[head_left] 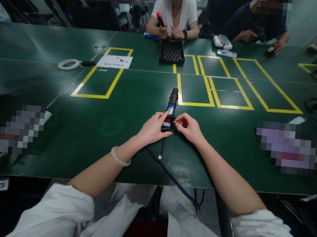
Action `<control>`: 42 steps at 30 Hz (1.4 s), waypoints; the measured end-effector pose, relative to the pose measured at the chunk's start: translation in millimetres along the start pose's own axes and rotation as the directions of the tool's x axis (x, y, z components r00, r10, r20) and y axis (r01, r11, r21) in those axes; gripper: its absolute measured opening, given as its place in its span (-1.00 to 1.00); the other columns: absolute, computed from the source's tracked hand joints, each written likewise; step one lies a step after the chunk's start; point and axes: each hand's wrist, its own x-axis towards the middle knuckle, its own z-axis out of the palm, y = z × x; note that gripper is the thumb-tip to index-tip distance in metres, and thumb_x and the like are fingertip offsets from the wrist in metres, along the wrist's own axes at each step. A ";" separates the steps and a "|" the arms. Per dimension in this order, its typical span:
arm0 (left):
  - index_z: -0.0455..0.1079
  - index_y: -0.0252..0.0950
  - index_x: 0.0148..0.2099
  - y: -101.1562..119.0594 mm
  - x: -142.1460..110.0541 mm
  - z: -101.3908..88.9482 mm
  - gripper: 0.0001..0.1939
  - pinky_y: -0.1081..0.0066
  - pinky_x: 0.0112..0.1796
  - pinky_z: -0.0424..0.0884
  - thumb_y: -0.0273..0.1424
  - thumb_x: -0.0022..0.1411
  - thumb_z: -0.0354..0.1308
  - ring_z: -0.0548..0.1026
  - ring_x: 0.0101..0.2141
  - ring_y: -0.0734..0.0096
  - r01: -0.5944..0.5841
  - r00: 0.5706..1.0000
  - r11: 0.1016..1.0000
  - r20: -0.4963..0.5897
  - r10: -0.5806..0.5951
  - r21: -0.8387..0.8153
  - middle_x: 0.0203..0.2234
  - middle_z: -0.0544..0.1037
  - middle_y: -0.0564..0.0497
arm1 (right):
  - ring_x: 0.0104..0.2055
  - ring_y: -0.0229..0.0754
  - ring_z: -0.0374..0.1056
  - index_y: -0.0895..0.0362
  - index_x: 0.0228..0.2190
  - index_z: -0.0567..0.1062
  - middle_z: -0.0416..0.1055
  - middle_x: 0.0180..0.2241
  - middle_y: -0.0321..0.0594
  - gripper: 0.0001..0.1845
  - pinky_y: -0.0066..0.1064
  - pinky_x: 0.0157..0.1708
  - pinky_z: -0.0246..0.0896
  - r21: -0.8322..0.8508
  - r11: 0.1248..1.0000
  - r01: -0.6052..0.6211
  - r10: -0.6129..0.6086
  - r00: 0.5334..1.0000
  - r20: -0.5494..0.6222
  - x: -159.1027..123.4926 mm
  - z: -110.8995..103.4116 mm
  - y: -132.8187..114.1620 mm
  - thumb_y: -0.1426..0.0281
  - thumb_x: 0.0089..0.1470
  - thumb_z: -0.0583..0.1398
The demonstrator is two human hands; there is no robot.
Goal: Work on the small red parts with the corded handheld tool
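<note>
On the green table lies a slim tool body (172, 103), black at the far end with a blue and silver middle and dark, red-marked parts at the near end. It looks like a power tool with its inner parts bare. My left hand (156, 127) is wrapped around its near end from the left, thumb in front and fingers behind. My right hand (189, 127) pinches a small orange-red piece (177, 122) against the right side; its exact kind is too small to tell. A short black wire with a ring terminal (159, 157) hangs below. A black cable (173, 178) runs off the table's near edge.
Yellow tape frames (195, 104) mark the green table (139, 90). Across it, a person holds a red-and-black tool (160, 18) over a black tray (172, 54). A white sheet (115, 61) and a white ring (68, 64) lie left; a blurred-out object (288, 147) lies right.
</note>
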 end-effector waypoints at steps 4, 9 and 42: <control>0.02 -0.24 0.41 3.1 -0.2 -0.7 -0.13 0.12 0.05 0.37 -0.14 0.15 0.25 0.34 0.12 -0.02 0.014 1.000 0.999 -0.002 -0.014 0.029 0.14 0.29 -0.22 | -0.51 -0.29 0.21 0.11 -0.34 0.43 0.31 -0.54 -0.37 -0.87 -0.41 -0.44 0.11 -0.020 0.999 0.028 -0.028 1.000 0.008 0.7 -2.1 1.6 0.35 0.02 0.24; 0.03 -0.21 0.41 2.0 -1.1 2.1 -0.13 0.13 0.07 0.36 -0.14 0.15 0.26 0.35 0.12 -0.01 -0.003 1.000 0.999 -0.024 0.004 0.040 0.13 0.30 -0.20 | -0.48 -0.28 0.22 0.11 -0.32 0.46 0.34 -0.47 -0.33 -0.88 -0.40 -0.41 0.15 -0.083 0.993 0.085 -0.079 0.994 0.080 1.6 -6.5 3.2 0.38 0.03 0.25; 0.05 -0.28 0.39 17.7 2.1 5.3 -0.21 0.20 -0.05 0.41 0.02 0.27 0.08 0.42 0.02 0.03 0.087 0.994 0.968 -0.081 -0.070 0.234 0.10 0.32 -0.22 | -0.41 -0.24 0.28 0.14 -0.32 0.51 0.40 -0.39 -0.25 -0.90 -0.40 -0.35 0.16 -0.140 0.977 0.159 -0.153 0.987 0.051 1.1 -4.1 1.5 0.43 0.14 0.17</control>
